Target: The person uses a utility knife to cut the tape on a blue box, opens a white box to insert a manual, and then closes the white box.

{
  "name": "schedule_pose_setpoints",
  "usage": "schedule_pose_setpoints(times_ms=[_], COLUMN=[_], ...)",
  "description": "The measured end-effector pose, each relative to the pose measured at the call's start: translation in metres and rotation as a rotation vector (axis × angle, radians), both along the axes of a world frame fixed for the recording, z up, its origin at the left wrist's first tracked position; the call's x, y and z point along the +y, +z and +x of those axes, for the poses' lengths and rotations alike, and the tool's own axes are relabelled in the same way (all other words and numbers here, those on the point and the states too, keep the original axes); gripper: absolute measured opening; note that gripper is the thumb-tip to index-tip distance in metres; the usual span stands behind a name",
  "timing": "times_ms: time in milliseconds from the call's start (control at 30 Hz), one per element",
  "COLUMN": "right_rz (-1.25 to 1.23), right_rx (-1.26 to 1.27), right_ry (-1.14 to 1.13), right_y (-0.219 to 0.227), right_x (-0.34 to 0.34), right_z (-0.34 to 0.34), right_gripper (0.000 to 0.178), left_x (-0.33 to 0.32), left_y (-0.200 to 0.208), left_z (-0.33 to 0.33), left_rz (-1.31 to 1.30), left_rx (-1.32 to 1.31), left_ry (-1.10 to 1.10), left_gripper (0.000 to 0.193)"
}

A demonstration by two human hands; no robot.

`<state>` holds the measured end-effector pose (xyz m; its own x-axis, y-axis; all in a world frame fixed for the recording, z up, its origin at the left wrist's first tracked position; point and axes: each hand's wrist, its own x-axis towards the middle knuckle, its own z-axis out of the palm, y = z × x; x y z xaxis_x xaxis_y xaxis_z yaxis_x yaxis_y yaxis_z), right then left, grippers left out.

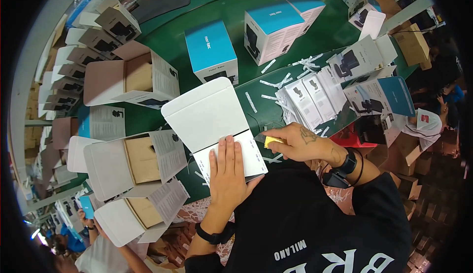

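In front of me stands a white carton (pixel 211 116) with its lid flap raised and tilted away. My left hand (pixel 229 177) lies flat on the carton's inner white panel, fingers stretched out and holding nothing. Just right of the carton, my right hand (pixel 304 145) is closed around a utility knife (pixel 272 141) with a yellow grip. Its blade points left toward the carton's edge. Whether the blade tip touches the carton I cannot tell. Narrow white paper strips (pixel 251 102) lie on the green table (pixel 170 29) beyond the knife.
A stack of printed leaflets (pixel 308 100) lies beyond my right hand. Open cartons with brown inserts (pixel 144 159) line the left side. Closed blue-topped boxes (pixel 211 46) stand at the back. Another carton (pixel 377 95) stands at the right. Other people are at lower left and far right.
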<state>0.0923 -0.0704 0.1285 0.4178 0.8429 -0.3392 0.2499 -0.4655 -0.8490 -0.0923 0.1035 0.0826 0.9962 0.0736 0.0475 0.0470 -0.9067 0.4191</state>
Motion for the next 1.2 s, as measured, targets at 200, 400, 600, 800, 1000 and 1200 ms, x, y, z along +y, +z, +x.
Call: schedule_pose_setpoints(times_ms=[200, 400, 600, 800, 1000, 1200], right_rz=[-0.188, -0.059, -0.057, -0.583, -0.300, 0.034], right_rx=[0.377, -0.244, -0.594, 0.096, -0.478, -0.415], right_ry=[-0.026, 0.255, 0.359, 0.590, 0.137, 0.261], right_y=[-0.015, -0.020, 0.001, 0.027, 0.043, 0.038], right_x=[0.007, 0.024, 0.030, -0.049, -0.004, 0.098], right_z=[0.011, 0.012, -0.005, 0.017, 0.007, -0.055], right_gripper=[0.023, 0.026, 0.038, 0.042, 0.032, 0.021], left_x=[0.000, 0.002, 0.007, 0.013, 0.013, 0.004], left_y=[0.000, 0.000, -0.015, -0.024, -0.022, -0.009], left_z=[-0.001, -0.002, -0.013, -0.023, -0.029, -0.038], left_rz=[-0.026, -0.047, 0.005, 0.034, 0.075, 0.104], left_rx=[0.011, -0.001, -0.185, -0.428, -0.473, -0.334], left_ry=[-0.026, -0.025, -0.013, -0.039, -0.036, -0.035], left_gripper=[0.108, 0.108, 0.092, 0.071, 0.059, 0.048])
